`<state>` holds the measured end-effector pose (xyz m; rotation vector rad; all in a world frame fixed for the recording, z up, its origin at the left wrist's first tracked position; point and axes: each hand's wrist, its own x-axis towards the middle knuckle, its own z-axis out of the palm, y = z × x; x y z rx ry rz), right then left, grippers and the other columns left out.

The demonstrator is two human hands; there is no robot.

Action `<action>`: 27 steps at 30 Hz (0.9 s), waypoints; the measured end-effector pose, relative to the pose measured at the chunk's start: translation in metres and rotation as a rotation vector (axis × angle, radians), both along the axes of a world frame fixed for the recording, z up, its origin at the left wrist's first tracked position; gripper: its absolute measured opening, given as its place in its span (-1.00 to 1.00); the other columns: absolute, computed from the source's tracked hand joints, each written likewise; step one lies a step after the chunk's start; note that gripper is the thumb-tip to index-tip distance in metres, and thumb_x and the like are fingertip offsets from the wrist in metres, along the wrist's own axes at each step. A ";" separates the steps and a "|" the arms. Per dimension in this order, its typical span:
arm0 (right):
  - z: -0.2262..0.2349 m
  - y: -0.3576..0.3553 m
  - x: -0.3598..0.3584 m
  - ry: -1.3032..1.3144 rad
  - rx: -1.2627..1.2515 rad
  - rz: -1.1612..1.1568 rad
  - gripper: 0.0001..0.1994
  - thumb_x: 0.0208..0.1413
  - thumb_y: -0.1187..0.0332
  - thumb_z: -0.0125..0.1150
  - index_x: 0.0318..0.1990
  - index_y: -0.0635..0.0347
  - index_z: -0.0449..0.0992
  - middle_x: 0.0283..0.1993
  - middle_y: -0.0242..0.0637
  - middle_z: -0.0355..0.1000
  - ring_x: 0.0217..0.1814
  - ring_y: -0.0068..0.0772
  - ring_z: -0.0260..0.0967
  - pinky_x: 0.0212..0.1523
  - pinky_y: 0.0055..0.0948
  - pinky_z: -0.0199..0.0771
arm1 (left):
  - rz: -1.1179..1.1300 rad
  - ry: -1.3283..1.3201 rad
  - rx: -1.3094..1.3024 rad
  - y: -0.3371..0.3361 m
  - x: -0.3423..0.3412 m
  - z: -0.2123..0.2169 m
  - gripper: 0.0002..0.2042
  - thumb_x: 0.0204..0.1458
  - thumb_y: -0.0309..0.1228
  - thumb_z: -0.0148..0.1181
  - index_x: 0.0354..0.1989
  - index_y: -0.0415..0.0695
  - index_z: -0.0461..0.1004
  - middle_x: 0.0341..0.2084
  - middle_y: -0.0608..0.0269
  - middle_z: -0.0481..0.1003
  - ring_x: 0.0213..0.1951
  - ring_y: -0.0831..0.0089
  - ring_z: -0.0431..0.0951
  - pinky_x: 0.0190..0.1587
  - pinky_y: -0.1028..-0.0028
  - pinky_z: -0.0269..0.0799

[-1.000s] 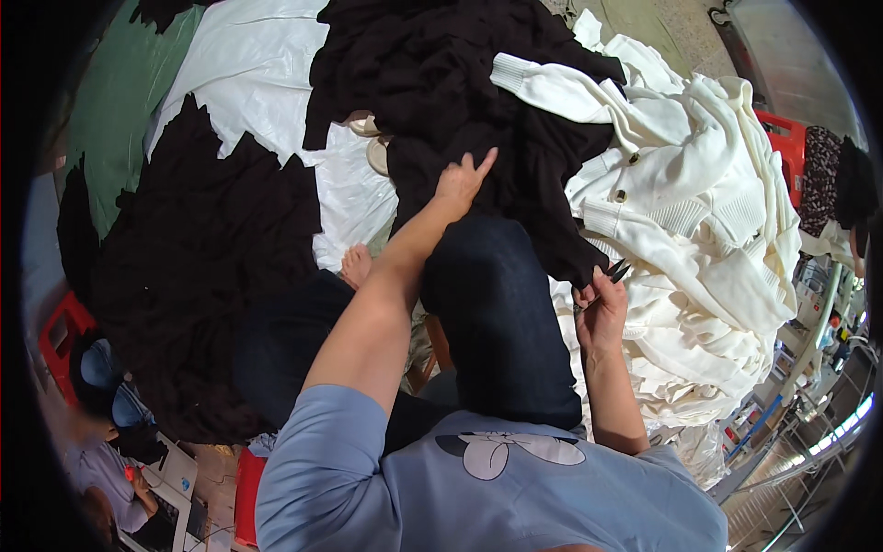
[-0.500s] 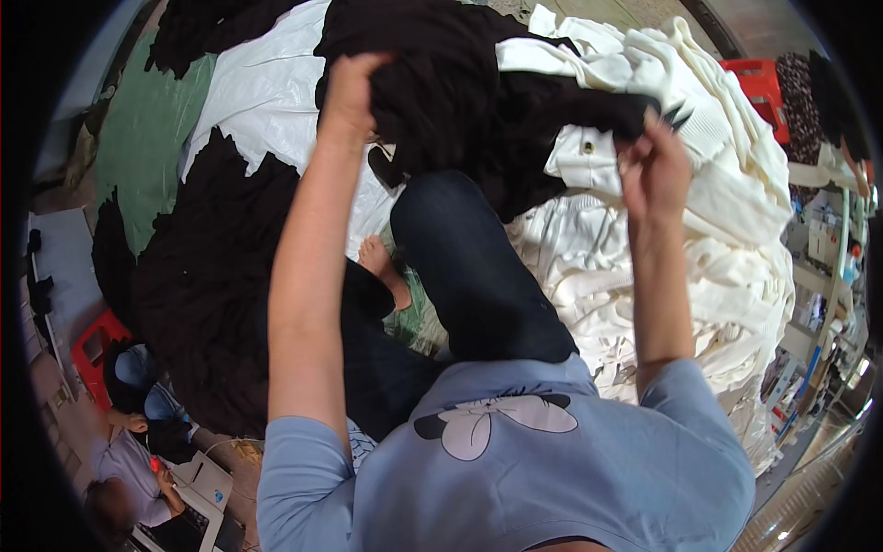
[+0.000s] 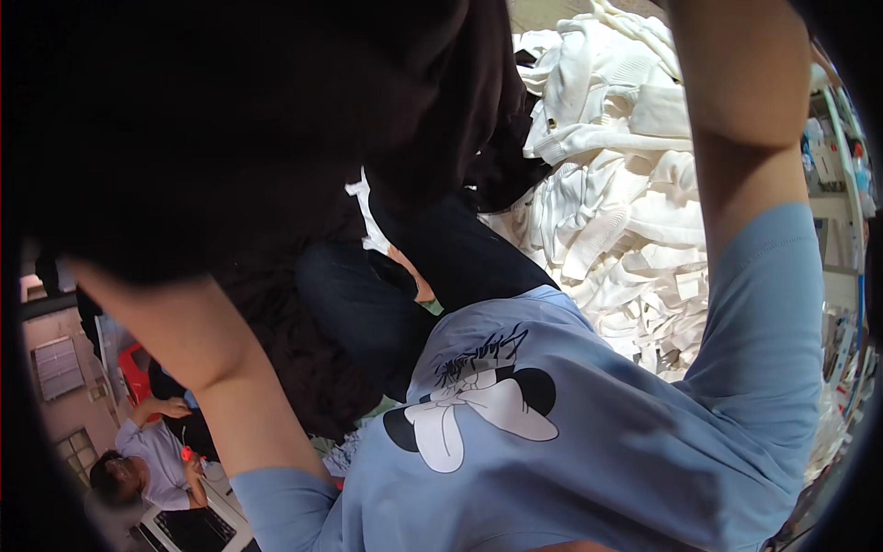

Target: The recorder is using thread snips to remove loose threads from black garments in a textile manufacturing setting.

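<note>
A large black garment [image 3: 239, 120] is raised close in front of me and fills the upper left of the view. My left forearm [image 3: 193, 336] reaches up to its lower edge, where the cloth hides the hand, so its fingers do not show. My right forearm [image 3: 745, 83] stretches up past the top edge, and the right hand is out of sight. Beyond the raised cloth lies a heap of white knit garments [image 3: 607, 202], some with ribbed bands. More dark cloth [image 3: 294, 340] is piled left of my legs.
My bent legs [image 3: 469, 248] in dark trousers lie between the dark pile and the white heap. At the lower left another person [image 3: 156, 460] sits holding something red, near a red chair [image 3: 136, 373]. Shelves with assorted goods [image 3: 842, 202] stand along the right rim.
The black garment has been lifted from my lap toward me and now covers much of the view. Both arms rose and spread wider; the right hand, with a dark pointed thing by it, left view.
</note>
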<state>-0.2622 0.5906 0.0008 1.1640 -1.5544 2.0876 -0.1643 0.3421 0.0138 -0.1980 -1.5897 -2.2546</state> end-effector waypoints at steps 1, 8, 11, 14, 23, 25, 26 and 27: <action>0.003 0.000 0.006 0.017 0.030 0.002 -0.73 0.28 0.34 -0.15 -0.46 0.25 0.34 -0.62 -0.40 0.16 -0.62 -0.51 0.13 -0.49 -0.53 0.21 | -0.019 -0.013 -0.020 0.004 0.012 0.004 -0.73 0.03 -0.36 0.12 -0.13 -0.21 0.49 -0.26 0.17 0.55 -0.21 0.33 0.56 -0.07 0.41 0.46; 0.010 -0.013 0.033 0.106 0.273 0.059 -0.73 0.24 0.28 -0.07 -0.43 0.27 0.39 -0.59 -0.36 0.23 -0.59 -0.51 0.20 -0.48 -0.52 0.26 | -0.083 -0.138 -0.139 0.013 0.087 0.002 -0.66 0.00 -0.37 0.12 -0.05 -0.24 0.46 -0.19 0.13 0.53 -0.17 0.32 0.55 -0.03 0.42 0.43; 0.010 -0.029 0.042 0.138 0.392 0.113 -0.72 0.22 0.25 -0.04 -0.42 0.28 0.42 -0.57 -0.35 0.26 -0.58 -0.51 0.23 -0.47 -0.51 0.28 | -0.071 -0.208 -0.171 0.007 0.118 -0.013 -0.63 -0.01 -0.38 0.12 -0.01 -0.25 0.44 -0.17 0.11 0.53 -0.16 0.32 0.55 -0.02 0.42 0.42; 0.004 -0.049 0.053 0.151 0.518 0.180 -0.71 0.20 0.22 0.00 -0.40 0.29 0.44 -0.56 -0.33 0.29 -0.57 -0.51 0.26 -0.47 -0.51 0.30 | -0.049 -0.303 -0.191 -0.004 0.149 -0.037 -0.60 -0.02 -0.39 0.13 0.02 -0.27 0.42 -0.14 0.10 0.52 -0.14 0.32 0.54 -0.01 0.42 0.41; -0.039 -0.113 0.088 0.104 0.965 0.461 -0.66 0.15 0.14 0.09 -0.36 0.31 0.51 -0.52 -0.29 0.38 -0.54 -0.51 0.35 -0.45 -0.49 0.35 | 0.003 -0.715 -0.123 -0.035 0.227 -0.176 -0.49 -0.06 -0.41 0.13 0.13 -0.31 0.37 -0.06 0.05 0.49 -0.10 0.30 0.53 0.04 0.43 0.38; -0.064 -0.143 0.092 0.140 1.057 0.581 -0.64 0.14 0.12 0.12 -0.35 0.32 0.52 -0.51 -0.28 0.40 -0.53 -0.51 0.38 -0.45 -0.49 0.36 | -0.177 -0.804 -0.493 -0.053 0.253 -0.251 -0.50 -0.08 -0.49 0.20 0.11 -0.33 0.36 -0.05 0.17 0.48 0.00 0.47 0.44 0.09 0.51 0.31; -0.058 -0.102 0.102 -0.064 1.150 0.454 -0.68 0.15 0.15 0.12 -0.31 0.30 0.52 -0.48 -0.33 0.41 -0.58 -0.57 0.27 -0.52 -0.54 0.27 | -0.127 -0.802 -0.486 -0.032 0.254 -0.235 -0.52 -0.09 -0.53 0.21 0.09 -0.32 0.37 -0.03 0.21 0.48 0.00 0.51 0.42 0.09 0.52 0.30; -0.097 -0.095 0.084 -0.174 0.998 0.511 -0.71 0.17 0.17 0.12 -0.26 0.27 0.53 -0.45 -0.39 0.41 -0.60 -0.65 0.19 -0.53 -0.60 0.22 | -0.157 -0.673 -0.229 -0.031 0.263 -0.243 -0.55 -0.04 -0.53 0.19 0.10 -0.29 0.37 -0.02 0.19 0.48 0.01 0.51 0.41 0.09 0.52 0.30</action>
